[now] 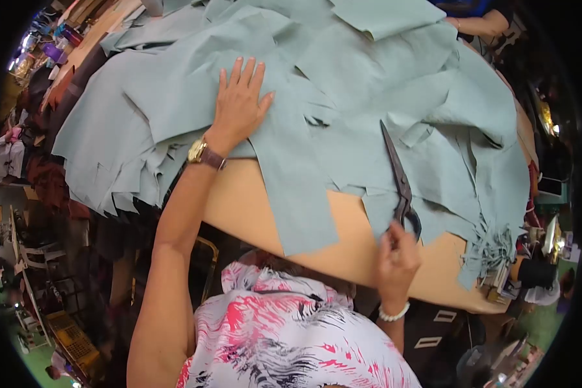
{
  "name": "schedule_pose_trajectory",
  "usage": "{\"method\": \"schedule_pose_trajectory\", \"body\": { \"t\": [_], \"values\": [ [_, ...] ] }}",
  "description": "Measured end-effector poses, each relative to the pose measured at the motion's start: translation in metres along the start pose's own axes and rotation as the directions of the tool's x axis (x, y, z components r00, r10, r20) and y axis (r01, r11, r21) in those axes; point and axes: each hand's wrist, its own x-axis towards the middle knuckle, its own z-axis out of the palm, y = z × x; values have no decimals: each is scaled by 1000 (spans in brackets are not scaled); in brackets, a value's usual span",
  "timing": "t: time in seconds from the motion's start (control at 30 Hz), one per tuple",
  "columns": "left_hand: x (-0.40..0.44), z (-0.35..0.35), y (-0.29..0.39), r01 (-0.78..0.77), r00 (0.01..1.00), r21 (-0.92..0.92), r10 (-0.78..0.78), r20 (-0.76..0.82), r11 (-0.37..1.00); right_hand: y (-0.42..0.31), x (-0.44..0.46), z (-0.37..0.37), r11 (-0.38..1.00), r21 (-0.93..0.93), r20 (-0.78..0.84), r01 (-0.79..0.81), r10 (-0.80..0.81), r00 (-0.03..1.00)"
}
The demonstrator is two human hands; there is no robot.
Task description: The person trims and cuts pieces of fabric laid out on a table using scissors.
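Large pale green-blue leather-like sheets [375, 84] lie piled and overlapping on the tan table [239, 194]. My left hand [241, 100] rests flat on the pile, fingers stretched forward, with a watch at the wrist. From under it a cut strip [297, 200] runs toward me and hangs over the table's front edge. Dark metal scissors [399, 174] are in my right hand [398, 258], which is closed round the handles. Their blades point away from me over the sheets and look closed.
Shredded offcuts [491, 249] hang at the right front corner, near a dark cylinder [538, 273]. Another person's arm [482, 24] reaches in at the far right. A yellow crate [74, 339] stands on the floor at lower left. Dark drawers [433, 330] sit below the table.
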Motion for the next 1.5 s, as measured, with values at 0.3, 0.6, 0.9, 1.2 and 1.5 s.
{"method": "schedule_pose_trajectory", "body": {
  "t": [0.3,0.6,0.9,1.2,1.5],
  "values": [
    [-118,-81,120,-159,954,-597,278,111,786,28,8,-19,925,-380,166,31,35,986],
    [-140,-70,142,-211,952,-436,285,110,875,42,50,-29,927,-140,448,-347,372,813],
    [-147,-58,144,-236,966,-524,254,-38,819,-2,-14,-47,674,356,713,-648,252,654],
    [-153,-53,144,-281,952,-547,301,-55,789,14,-97,-58,622,233,846,-747,249,471],
    [-153,-51,145,-353,929,-535,353,-107,767,-7,-86,-45,754,190,843,-628,203,499]
  ]
}}
